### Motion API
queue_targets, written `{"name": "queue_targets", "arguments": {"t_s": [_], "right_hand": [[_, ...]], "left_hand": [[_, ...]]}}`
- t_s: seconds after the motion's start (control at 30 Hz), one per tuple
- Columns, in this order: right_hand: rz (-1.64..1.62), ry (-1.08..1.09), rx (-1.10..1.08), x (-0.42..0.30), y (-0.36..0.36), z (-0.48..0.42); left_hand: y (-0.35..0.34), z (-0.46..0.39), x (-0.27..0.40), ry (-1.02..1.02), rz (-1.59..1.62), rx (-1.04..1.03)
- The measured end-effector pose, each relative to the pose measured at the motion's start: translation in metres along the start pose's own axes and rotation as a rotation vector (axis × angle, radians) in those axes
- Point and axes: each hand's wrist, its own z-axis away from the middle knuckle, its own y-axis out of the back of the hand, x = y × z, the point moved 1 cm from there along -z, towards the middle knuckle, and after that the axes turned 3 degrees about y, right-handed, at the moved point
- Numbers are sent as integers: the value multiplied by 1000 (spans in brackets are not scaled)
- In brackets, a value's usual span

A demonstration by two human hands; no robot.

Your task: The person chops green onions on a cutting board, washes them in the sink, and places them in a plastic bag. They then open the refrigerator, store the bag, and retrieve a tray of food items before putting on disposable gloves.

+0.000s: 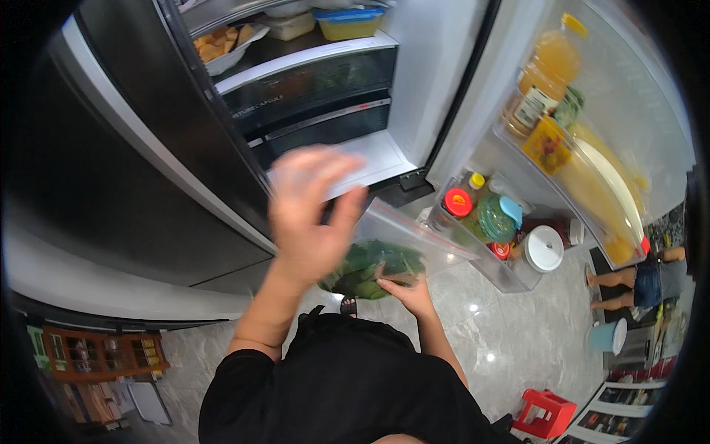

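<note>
My right hand (407, 294) grips the lower part of a clear zip bag (388, 227) that holds green leaves (360, 272). The bag's top edge with its red seal line points up and to the right. My left hand (316, 216), blurred, is raised above and to the left of the bag, fingers apart, with nothing seen in it. Past it stands an open refrigerator, whose drawers (310, 83) have dark clear fronts. A white bottom surface (377, 158) lies below them.
The refrigerator door's bins hold a juice bottle (546, 77), red-lidded jars (458, 203) and a white-lidded container (543, 248). A shelf carries a blue-lidded box (349, 22). A red stool (544, 413) stands at lower right; another person (646, 283) is at far right.
</note>
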Motion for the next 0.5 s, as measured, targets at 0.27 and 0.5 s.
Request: {"name": "queue_targets", "arguments": {"t_s": [0.27,0.5], "right_hand": [[-5,-106,157,44,17,11],[290,-15,82,35,56,18]], "left_hand": [[89,-15,-78,179,-911,351],[87,-17,-57,303,-867,378]]}}
